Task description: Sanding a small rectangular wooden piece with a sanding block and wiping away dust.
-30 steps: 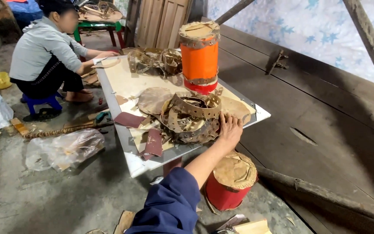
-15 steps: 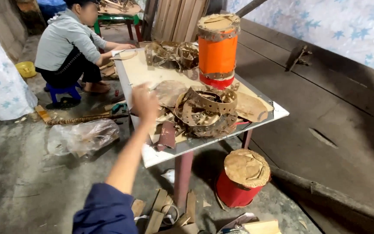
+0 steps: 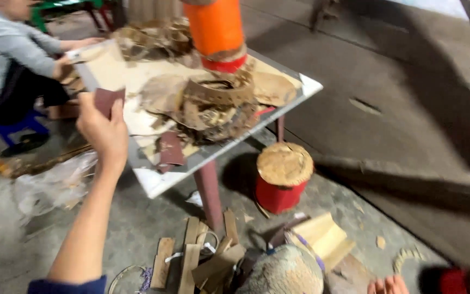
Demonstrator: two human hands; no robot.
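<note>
My left hand [image 3: 102, 130] is raised at the near left edge of the white table [image 3: 153, 182] and is shut on a small dark red sheet [image 3: 107, 99], held upright between thumb and fingers. A second dark red piece [image 3: 171, 148] lies on the table close by. Beyond it sits a heap of brown curled strips and rings [image 3: 213, 106]. Fingertips [image 3: 388, 285] show at the bottom edge, perhaps my right hand; their grip is hidden.
A tall orange cylinder [image 3: 215, 30] stands at the table's far side. Under the table is a red tin with a brown round top [image 3: 282, 177]. Wooden offcuts [image 3: 191, 256] and a plastic bag [image 3: 55, 185] lie on the floor. A person in grey [image 3: 12, 54] squats at the left.
My left hand has come off the table with the dark red sheet and lifted it. The view has tilted down, closer to the table and floor.
</note>
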